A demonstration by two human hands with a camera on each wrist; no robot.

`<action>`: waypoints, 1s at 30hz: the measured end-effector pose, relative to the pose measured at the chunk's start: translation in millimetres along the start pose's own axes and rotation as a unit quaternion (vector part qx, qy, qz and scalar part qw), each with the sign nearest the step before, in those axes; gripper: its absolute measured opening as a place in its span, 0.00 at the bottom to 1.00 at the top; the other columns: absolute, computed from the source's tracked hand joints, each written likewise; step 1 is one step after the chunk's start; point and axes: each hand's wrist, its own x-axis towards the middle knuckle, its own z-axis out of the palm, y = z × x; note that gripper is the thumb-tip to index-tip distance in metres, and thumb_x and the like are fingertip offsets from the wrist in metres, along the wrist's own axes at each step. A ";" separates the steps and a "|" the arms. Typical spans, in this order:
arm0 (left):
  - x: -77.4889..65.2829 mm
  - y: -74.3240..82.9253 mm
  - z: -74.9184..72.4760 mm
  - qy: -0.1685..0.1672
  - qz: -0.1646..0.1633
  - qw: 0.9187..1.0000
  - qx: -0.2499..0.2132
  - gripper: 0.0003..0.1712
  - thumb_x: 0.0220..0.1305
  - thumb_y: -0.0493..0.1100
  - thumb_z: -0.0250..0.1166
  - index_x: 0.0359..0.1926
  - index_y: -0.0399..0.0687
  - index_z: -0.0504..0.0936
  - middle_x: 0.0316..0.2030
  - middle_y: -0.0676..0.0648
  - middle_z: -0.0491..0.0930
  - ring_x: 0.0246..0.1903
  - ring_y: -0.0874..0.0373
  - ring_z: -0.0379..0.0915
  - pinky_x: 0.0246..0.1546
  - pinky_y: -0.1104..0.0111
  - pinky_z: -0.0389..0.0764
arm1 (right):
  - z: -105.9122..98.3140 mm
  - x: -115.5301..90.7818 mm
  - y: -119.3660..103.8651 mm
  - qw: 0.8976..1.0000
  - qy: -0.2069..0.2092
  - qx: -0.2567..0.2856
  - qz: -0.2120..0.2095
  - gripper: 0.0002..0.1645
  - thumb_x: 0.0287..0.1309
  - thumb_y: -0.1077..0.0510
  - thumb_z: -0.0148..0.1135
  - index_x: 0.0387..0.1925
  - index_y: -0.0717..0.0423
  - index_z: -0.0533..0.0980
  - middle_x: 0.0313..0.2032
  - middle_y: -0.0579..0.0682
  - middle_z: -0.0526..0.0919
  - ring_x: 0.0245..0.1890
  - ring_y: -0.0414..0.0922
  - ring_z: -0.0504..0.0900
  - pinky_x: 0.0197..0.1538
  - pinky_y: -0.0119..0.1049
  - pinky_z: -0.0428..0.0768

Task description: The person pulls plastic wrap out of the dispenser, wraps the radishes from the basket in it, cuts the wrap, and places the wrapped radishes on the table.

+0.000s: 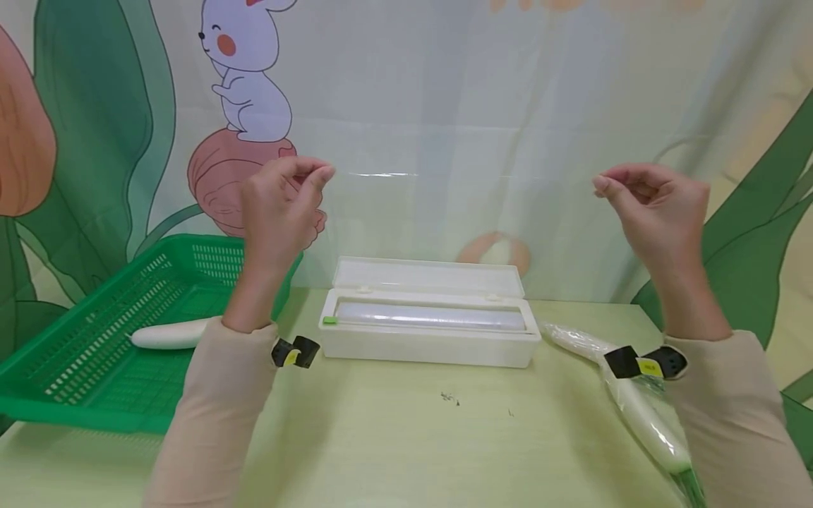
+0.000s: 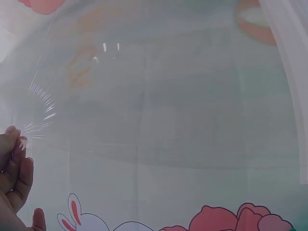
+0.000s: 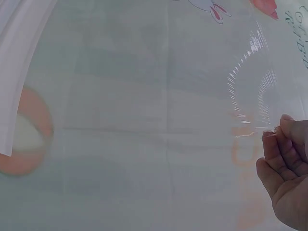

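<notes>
A clear sheet of cling film [image 1: 383, 174] stretches between my two raised hands, almost invisible but for its glints. My left hand [image 1: 277, 201] pinches one corner of it between thumb and fingertips; creases fan out from that grip in the cling film [image 2: 45, 113] in the left wrist view. At the opposite corner, my right hand [image 1: 667, 212] pinches the film the same way, and similar creases show in the right wrist view. Below and between the hands sits a white cling film box [image 1: 425, 348], its lid [image 1: 428, 276] tipped back and a film roll [image 1: 432, 317] inside.
On the left, a green plastic basket [image 1: 82, 421] holds a long white radish [image 1: 168, 336], partly behind my left forearm. Two film-wrapped white radishes [image 1: 644, 420] lie on the table at right, below my right forearm. Dark specks [image 1: 450, 398] dot the table. A printed curtain [image 1: 444, 92] hangs behind.
</notes>
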 end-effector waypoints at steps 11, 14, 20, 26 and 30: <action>-23.7 28.3 -45.6 -0.105 -0.038 0.992 -0.057 0.05 0.54 0.33 0.65 0.32 0.33 0.83 0.27 0.46 0.82 0.26 0.70 0.74 0.29 0.77 0.73 | -48.8 -29.9 -12.3 0.947 -0.190 0.260 0.000 0.05 0.45 0.80 0.58 0.29 0.78 0.76 0.26 0.53 0.84 0.27 0.42 0.83 0.33 0.23 0.77; -36.5 33.6 -65.2 -0.159 -0.044 0.979 -0.120 0.04 0.51 0.28 0.65 0.31 0.36 0.83 0.27 0.53 0.82 0.28 0.66 0.76 0.32 0.76 0.74 | -62.2 -44.2 -11.5 0.909 -0.263 0.319 -0.043 0.07 0.44 0.83 0.56 0.29 0.80 0.75 0.29 0.58 0.83 0.30 0.45 0.83 0.34 0.27 0.78; -69.1 21.9 -90.8 -0.294 -0.035 0.888 -0.353 0.10 0.52 0.26 0.62 0.34 0.41 0.83 0.29 0.51 0.81 0.28 0.60 0.75 0.29 0.74 0.75 | -64.2 -70.0 -6.9 0.776 -0.424 0.443 -0.150 0.11 0.47 0.81 0.55 0.35 0.77 0.75 0.37 0.60 0.82 0.40 0.48 0.80 0.42 0.31 0.77; -107.3 8.5 -101.9 -0.450 -0.030 0.790 -0.416 0.18 0.51 0.20 0.59 0.39 0.42 0.82 0.26 0.44 0.79 0.25 0.56 0.74 0.24 0.67 0.76 | -57.6 -102.5 -1.8 0.708 -0.518 0.450 -0.167 0.14 0.48 0.80 0.56 0.38 0.69 0.75 0.33 0.57 0.80 0.28 0.47 0.74 0.26 0.34 0.73; -130.9 3.0 -103.1 -0.516 -0.043 0.745 -0.421 0.15 0.50 0.20 0.60 0.36 0.39 0.81 0.24 0.41 0.78 0.24 0.55 0.74 0.25 0.67 0.77 | -58.3 -130.0 9.7 0.704 -0.554 0.418 -0.153 0.11 0.47 0.79 0.58 0.33 0.67 0.74 0.26 0.57 0.75 0.25 0.47 0.73 0.23 0.34 0.73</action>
